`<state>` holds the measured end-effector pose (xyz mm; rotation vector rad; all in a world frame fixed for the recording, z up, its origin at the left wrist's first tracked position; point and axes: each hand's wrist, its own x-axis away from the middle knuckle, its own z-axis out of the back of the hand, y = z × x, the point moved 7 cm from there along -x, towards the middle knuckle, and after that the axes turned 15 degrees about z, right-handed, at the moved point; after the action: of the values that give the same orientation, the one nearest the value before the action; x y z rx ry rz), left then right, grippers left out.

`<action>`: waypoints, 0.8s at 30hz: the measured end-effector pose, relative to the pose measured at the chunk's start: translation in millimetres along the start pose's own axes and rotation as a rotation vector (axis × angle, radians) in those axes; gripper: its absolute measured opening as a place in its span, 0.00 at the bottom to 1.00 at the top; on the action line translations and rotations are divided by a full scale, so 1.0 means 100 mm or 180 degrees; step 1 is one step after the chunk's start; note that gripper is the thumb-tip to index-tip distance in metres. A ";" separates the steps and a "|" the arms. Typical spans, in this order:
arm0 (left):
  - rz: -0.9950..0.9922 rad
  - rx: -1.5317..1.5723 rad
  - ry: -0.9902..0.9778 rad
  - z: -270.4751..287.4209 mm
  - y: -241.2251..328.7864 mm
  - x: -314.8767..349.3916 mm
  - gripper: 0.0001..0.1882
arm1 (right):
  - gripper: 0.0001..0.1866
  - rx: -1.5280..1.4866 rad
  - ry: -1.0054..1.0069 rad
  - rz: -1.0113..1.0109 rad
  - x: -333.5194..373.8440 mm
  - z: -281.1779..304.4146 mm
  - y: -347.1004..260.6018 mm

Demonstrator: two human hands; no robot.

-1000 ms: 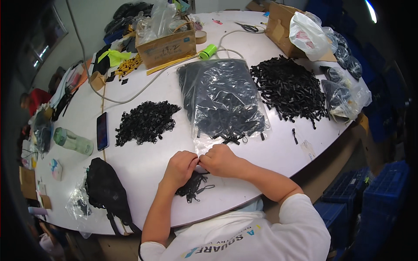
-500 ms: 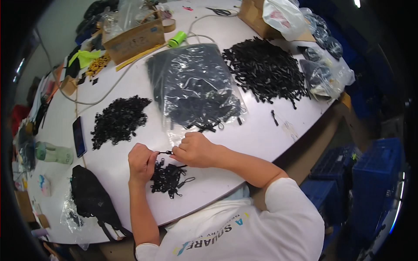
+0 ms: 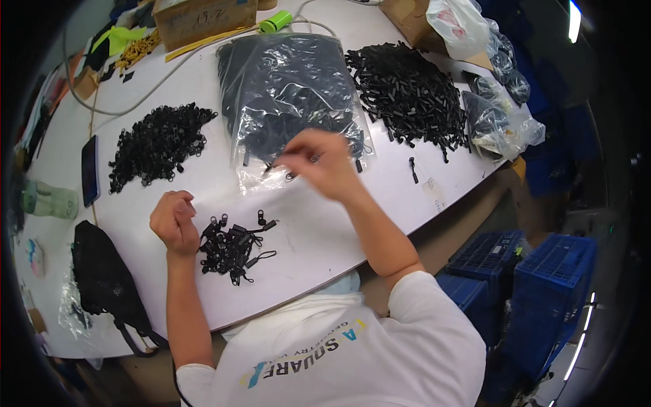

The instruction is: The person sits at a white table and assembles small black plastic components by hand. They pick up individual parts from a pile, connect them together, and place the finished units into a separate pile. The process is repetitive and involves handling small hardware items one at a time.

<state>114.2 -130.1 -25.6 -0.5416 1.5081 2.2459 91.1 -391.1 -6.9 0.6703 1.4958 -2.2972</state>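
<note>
One looped pull (image 3: 252, 262): long axis slanting, loop rightward.

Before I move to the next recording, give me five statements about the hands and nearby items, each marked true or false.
1. In this view, the right hand covers part of the plastic bag. True.
2. The two hands are touching each other. False: the left hand is apart from the right hand.
3. The small pile of black parts lies between the forearms. True.
4. The phone is on the right of the plastic bag. False: the phone is on its left.
5. The bright green cylinder lies beyond the plastic bag's far edge. True.
</note>
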 end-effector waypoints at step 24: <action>0.0462 -0.0388 -0.0829 -0.15 -0.14 -0.07 0.13 | 0.09 0.1490 -0.3536 0.0655 0.60 -1.04 -0.18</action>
<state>129.1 -140.3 -38.1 -0.1671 1.3235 2.4202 53.6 -289.4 -61.8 -0.3534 0.3649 -2.1964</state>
